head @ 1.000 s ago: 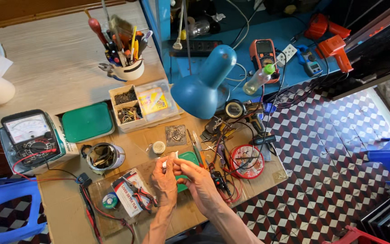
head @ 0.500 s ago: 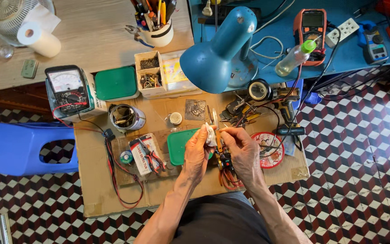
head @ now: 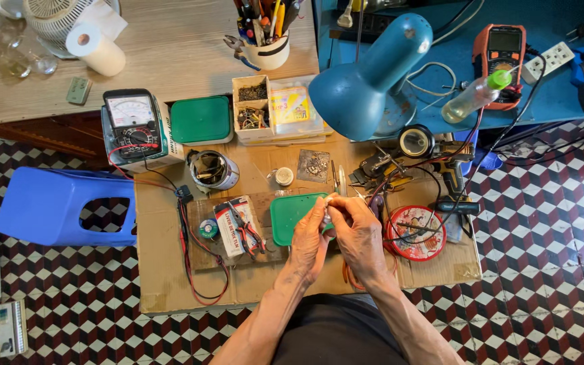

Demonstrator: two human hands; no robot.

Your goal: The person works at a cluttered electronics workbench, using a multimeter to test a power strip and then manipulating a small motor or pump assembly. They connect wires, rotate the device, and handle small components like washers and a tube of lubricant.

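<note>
My left hand [head: 309,238] and my right hand [head: 358,233] meet over the low cardboard-topped bench [head: 170,284]. Both pinch a small whitish part [head: 328,211] between the fingertips; most of it is hidden by my fingers. Just under and left of my left hand lies a green plastic lid [head: 290,216]. Red and black wires [head: 380,203] run off to the right of my right hand towards a round red tin lid [head: 415,233].
A blue desk lamp [head: 366,81] hangs over the bench's far edge. An analog multimeter [head: 133,128], green box [head: 201,120], parts tray [head: 278,108], metal cup [head: 212,170] and pliers [head: 246,230] lie left. A blue stool [head: 62,206] stands on the tiled floor.
The view has shifted, so the bench sits more central. My hands stay together on the small part, now a little nearer the green lid.
</note>
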